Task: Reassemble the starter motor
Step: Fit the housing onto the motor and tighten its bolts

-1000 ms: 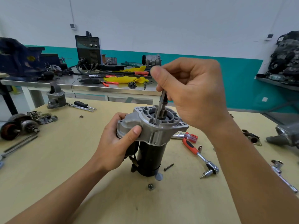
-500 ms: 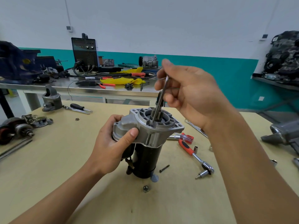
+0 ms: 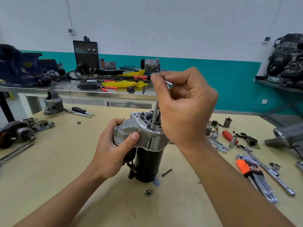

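Bolting-up time! The starter motor (image 3: pixel 147 161) stands on end on the surface (image 3: pixel 65 161), black body down and housing (image 3: pixel 131 128) on top. The left hand (image 3: pixel 113 149) has its grip wrapped round the housing, thumb pressed on the front, holding the whole thing steady. Above it, the right hand (image 3: pixel 185 105) has its grip pinching the short arm of a bent hex key (image 3: pixel 153 118). The key's long shaft runs down to a bolt head (image 3: pixel 151 129) on the housing's flange.

I'd say a housing bolt is being run in. The next move calls for keeping the key square in the bolt head and twirling the short arm, while the left hand resists the twist. A loose bolt (image 3: pixel 166 172) lies just beside the motor's base and a nut (image 3: pixel 148 193) sits nearer the camera, so both are likely waiting their turn.

As for containers, an orange holder (image 3: pixel 243 167) well off to the right carries a set of keys (image 3: pixel 262 185), fanned out. Whether a slot is vacant, I cannot tell. The housing's open mouth shows something dark inside, mostly hidden behind the right hand.
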